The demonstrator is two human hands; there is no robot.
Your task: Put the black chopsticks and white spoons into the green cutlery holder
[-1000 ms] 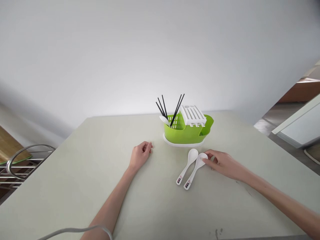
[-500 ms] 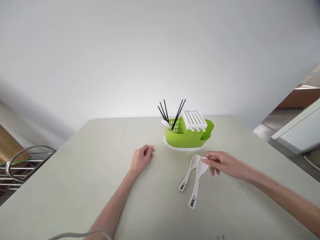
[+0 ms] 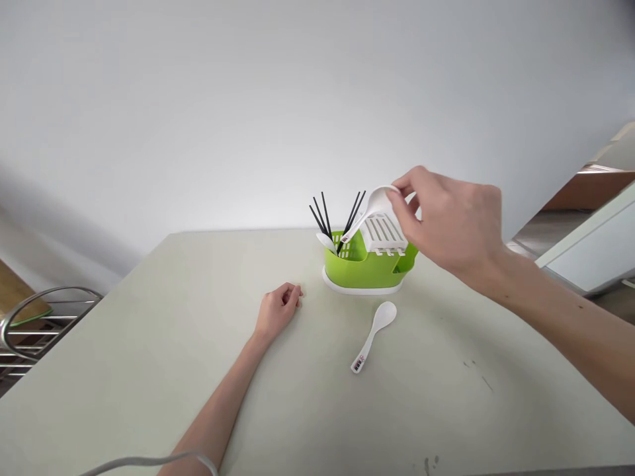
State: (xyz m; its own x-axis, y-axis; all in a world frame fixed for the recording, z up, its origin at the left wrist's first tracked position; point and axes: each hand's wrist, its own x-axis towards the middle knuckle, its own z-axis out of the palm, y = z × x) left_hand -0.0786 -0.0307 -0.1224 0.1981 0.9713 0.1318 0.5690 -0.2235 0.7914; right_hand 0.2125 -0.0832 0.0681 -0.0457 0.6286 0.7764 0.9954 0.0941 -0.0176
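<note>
My right hand pinches a white spoon by the edge of its bowl, handle pointing down and left over the left compartment of a green utensil caddy. In that compartment stand several black chopsticks and another white spoon. A slotted white rack sits across the caddy's middle. A third white spoon lies on the table in front of the caddy, its printed handle end toward me. My left hand rests on the table left of the caddy, fingers curled with nothing in them.
The pale table meets a white wall behind the caddy. A metal rack stands beyond the table's left edge. A grey cable crosses the lower left, over my left forearm.
My right hand has lifted one of the two spoons off the table and carried it up and left above the caddy. The left hand has stayed resting in place.
</note>
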